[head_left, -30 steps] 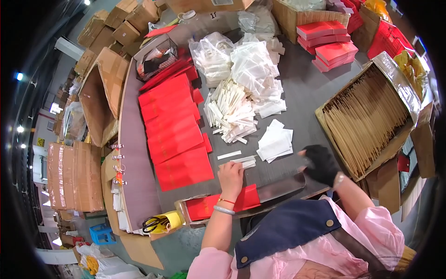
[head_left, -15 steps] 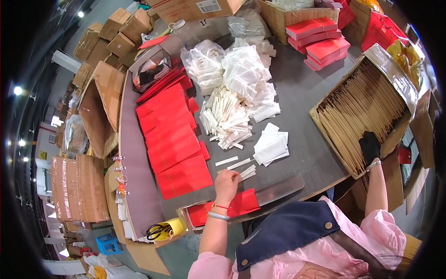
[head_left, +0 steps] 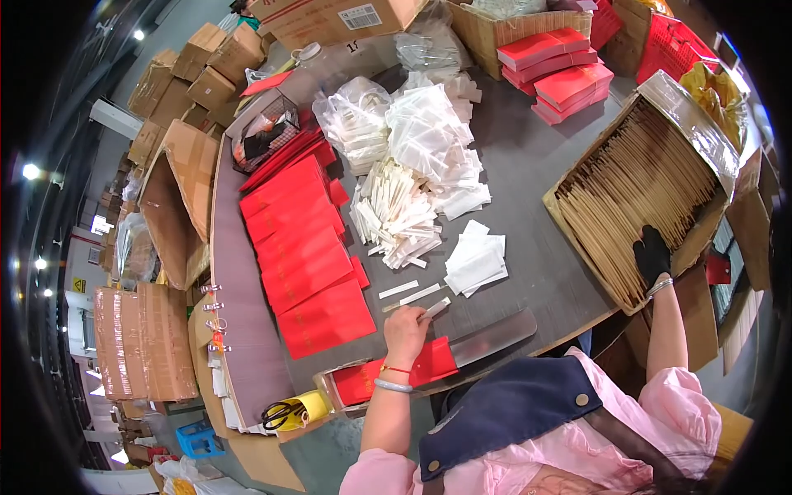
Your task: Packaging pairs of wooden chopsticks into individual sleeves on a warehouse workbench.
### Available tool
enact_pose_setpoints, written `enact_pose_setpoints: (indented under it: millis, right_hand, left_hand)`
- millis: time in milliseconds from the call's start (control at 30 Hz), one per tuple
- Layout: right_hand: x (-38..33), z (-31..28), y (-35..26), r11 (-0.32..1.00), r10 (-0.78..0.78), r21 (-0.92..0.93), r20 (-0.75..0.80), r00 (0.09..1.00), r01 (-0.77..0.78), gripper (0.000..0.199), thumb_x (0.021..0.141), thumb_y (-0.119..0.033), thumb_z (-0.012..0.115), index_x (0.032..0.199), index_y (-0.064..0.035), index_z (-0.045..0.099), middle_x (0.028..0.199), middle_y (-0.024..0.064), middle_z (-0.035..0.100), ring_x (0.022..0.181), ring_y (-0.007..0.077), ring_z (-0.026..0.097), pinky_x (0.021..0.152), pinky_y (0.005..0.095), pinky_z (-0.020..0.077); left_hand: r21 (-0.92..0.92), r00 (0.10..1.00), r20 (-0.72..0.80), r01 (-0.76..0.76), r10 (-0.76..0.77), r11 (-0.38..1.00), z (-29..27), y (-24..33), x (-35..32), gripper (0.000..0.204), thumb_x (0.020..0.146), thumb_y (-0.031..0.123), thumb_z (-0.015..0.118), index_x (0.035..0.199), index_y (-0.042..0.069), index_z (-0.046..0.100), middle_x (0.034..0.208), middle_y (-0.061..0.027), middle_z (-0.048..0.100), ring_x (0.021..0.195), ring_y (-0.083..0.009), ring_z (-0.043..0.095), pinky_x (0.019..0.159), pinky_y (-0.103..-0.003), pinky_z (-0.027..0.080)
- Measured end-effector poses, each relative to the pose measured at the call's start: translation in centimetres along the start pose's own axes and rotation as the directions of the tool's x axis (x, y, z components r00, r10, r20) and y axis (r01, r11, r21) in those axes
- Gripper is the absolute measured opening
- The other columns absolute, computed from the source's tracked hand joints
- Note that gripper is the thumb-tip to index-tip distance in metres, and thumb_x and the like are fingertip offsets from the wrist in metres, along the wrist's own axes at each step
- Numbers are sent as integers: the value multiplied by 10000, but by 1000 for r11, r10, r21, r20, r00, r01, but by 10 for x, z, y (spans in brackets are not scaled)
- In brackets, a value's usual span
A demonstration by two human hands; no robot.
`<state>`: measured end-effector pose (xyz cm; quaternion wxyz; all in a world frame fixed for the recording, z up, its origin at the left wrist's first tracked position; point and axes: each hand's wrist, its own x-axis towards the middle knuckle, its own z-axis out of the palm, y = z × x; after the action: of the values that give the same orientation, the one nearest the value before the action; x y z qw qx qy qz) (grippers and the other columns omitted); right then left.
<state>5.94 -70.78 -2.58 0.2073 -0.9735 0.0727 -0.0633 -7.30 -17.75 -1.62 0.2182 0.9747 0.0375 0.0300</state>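
Our left hand (head_left: pixel 406 332) pinches a white strip (head_left: pixel 436 308) between nearly closed fingertips, above the dark table (head_left: pixel 536 223). Our gloved right hand (head_left: pixel 652 254), over the table a second ago, now touches brown sheets (head_left: pixel 627 206) inside their box (head_left: pixel 599 279), fingers partly bent; we cannot tell whether it grips any. Beyond, a carton (head_left: pixel 318 23) bears a barcode label (head_left: pixel 360 16).

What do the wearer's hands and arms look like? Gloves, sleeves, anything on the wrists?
Left hand: no glove; thin red cord and pale grey bangle at the wrist. Right hand: black glove, with a light, silvery bracelet just below it; its finer detail is too small to tell. Loose pink sleeves leave both forearms bare.
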Motion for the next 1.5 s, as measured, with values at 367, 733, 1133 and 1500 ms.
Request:
enact_pose_setpoints:
  millis: [367,733,1133,1500]
  right_hand:
    - [2,12,34,993,102,-33,-172,980,-109,351,938,-186,519,1239,-7,535,1205,241,596,1118,409,556,919,457,447]
    - [-58,-8,-95,656,-86,711,-263,961,253,78,972,-77,512,1001,-21,558,885,33,579,824,125,535,752,258,443]
    - [-124,77,-151,614,-101,788,133,986,-43,85,951,-108,557,1005,-47,581,772,47,537,729,131,519,671,282,449]
    - [-101,28,-145,729,-457,649,225,861,218,214,864,-14,622,1074,-15,660,817,100,580,776,192,582,722,292,463]
  left_hand:
    - [-49,994,-108,-13,8,999,-10,10,11,77,782,175,715,784,98,723,740,-97,636,736,-305,630,667,-400,503]
    - [-132,973,-187,-162,136,978,33,57,51,414,687,88,787,1066,50,623,1031,-121,589,940,-314,566,819,-395,472]
    - [-195,956,-222,-238,193,951,42,57,50,332,697,52,757,984,83,593,904,-101,596,878,-328,575,794,-414,465]
    - [-254,975,199,-51,103,966,0,83,-23,286,702,185,798,940,76,682,792,-42,622,755,-187,570,731,-325,473]
